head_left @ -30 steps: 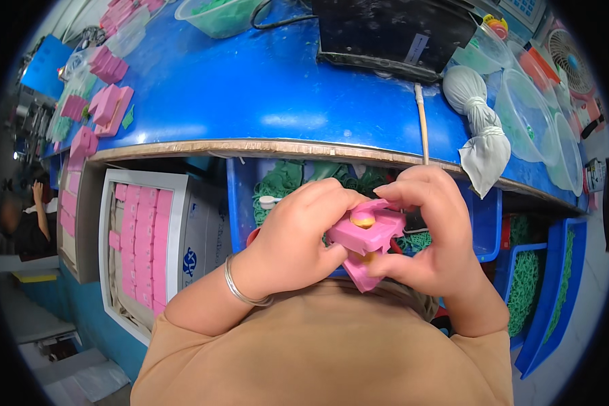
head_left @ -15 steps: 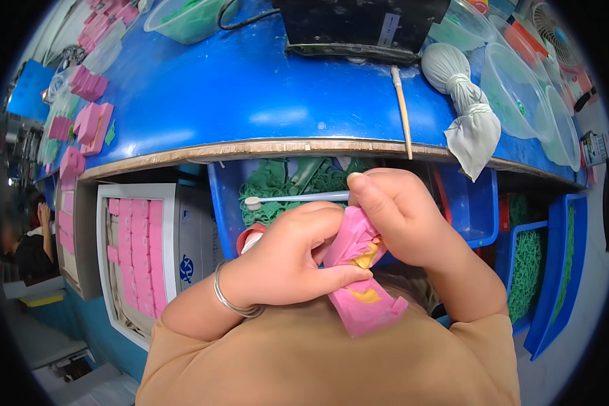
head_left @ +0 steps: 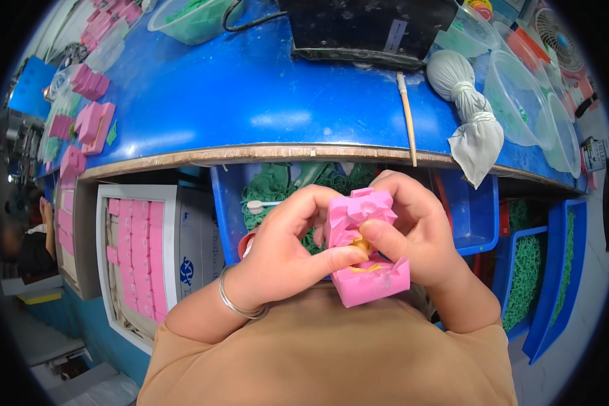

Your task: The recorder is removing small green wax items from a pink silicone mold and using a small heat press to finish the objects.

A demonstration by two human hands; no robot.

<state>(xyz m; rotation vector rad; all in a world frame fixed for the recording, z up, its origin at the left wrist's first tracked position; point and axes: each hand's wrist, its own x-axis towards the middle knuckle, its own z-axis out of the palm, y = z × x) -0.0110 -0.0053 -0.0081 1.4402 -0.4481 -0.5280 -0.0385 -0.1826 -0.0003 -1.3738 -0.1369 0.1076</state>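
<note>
- The pink block (head_left: 373, 287) is in my grasp, close to my chest and seen across the near edge of the blue tray (head_left: 472, 210). It gapes across the middle into a far part and a near part; whether they join behind my thumbs I cannot tell.
- Its long axis runs away from my body, the near end leaning slightly to my right.
- In the gap sits something yellow (head_left: 363, 244), partly covered by my thumbs, so its full shape is hidden.
- My left hand (head_left: 284, 243) is narrowed on the block's left side, fingers behind, thumb reaching across to the yellow.
- My right hand (head_left: 419, 237) holds the block from the right, its thumb angled inward at the far side of the gap.
- Neither hand is nearer: both touch the block, and my thumb tips almost meet at the yellow.
- Beyond my hands, green scraps (head_left: 271, 179) fill part of the tray, with a white-headed tool (head_left: 255, 206) among them, past my left hand.
- Farther out, a wooden stick (head_left: 407, 118) lies on the blue table (head_left: 203, 101), pointing toward my right hand.
</note>
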